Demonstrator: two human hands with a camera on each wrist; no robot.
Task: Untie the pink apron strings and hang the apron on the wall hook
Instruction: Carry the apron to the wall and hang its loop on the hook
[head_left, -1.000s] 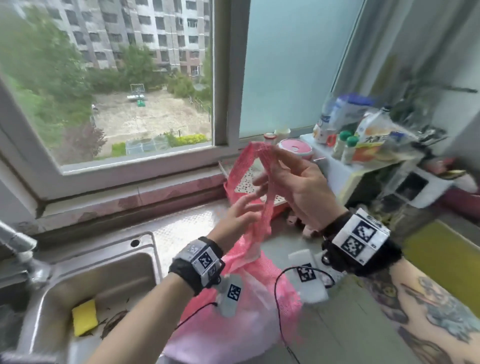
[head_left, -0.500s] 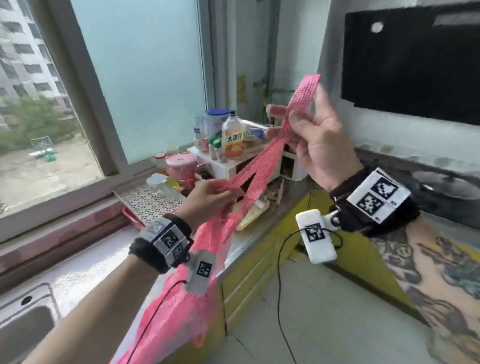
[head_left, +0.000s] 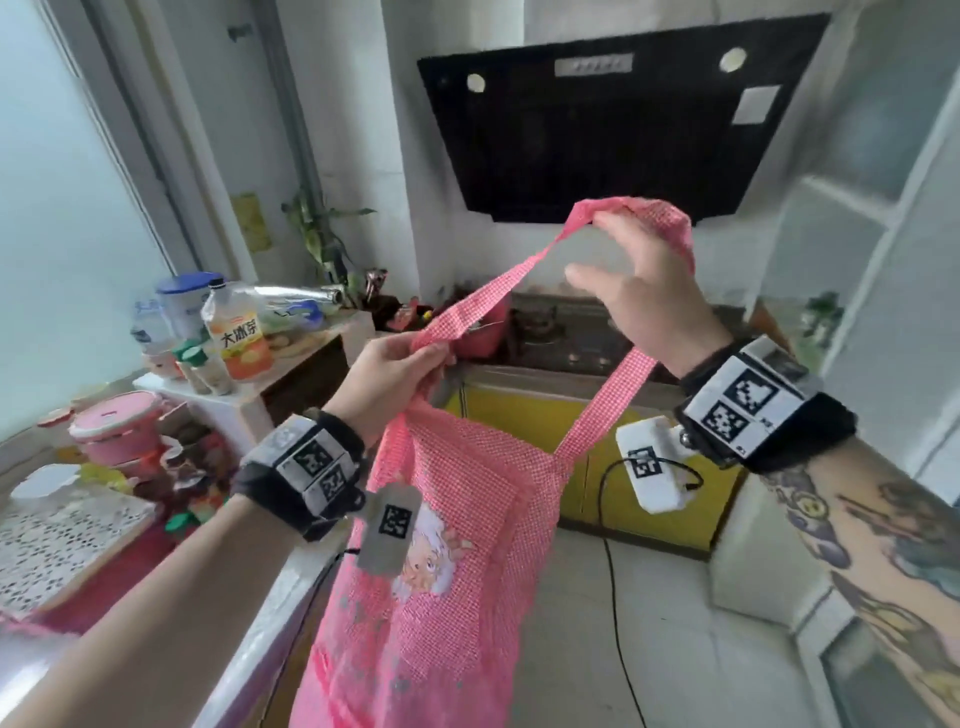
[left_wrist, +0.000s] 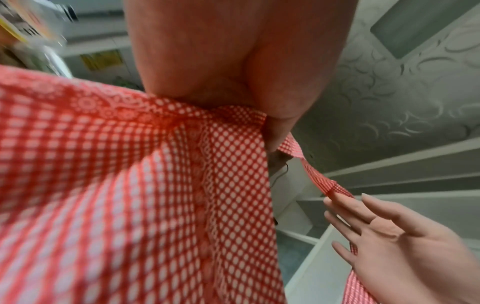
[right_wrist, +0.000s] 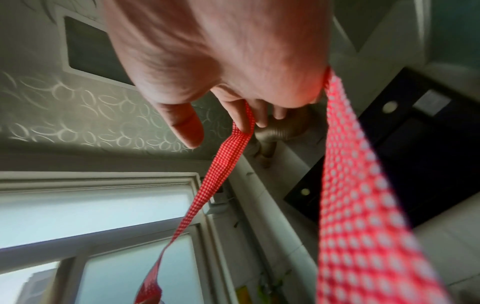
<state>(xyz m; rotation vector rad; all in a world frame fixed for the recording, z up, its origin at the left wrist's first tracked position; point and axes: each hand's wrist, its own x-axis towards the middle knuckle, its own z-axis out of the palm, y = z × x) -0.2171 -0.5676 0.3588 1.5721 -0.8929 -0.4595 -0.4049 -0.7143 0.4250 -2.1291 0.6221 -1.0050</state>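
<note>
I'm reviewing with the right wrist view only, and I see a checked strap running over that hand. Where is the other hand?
Observer: The left hand pinches the neck strap where it joins the bib, lower than the right hand.
Operator: Is the apron hanging free?
Observer: Yes, the apron hangs below the left grip, cartoon print toward the head camera.
Operator: Any hook visible?
Observer: None in any view; a yellow cabinet is behind the apron.
</note>
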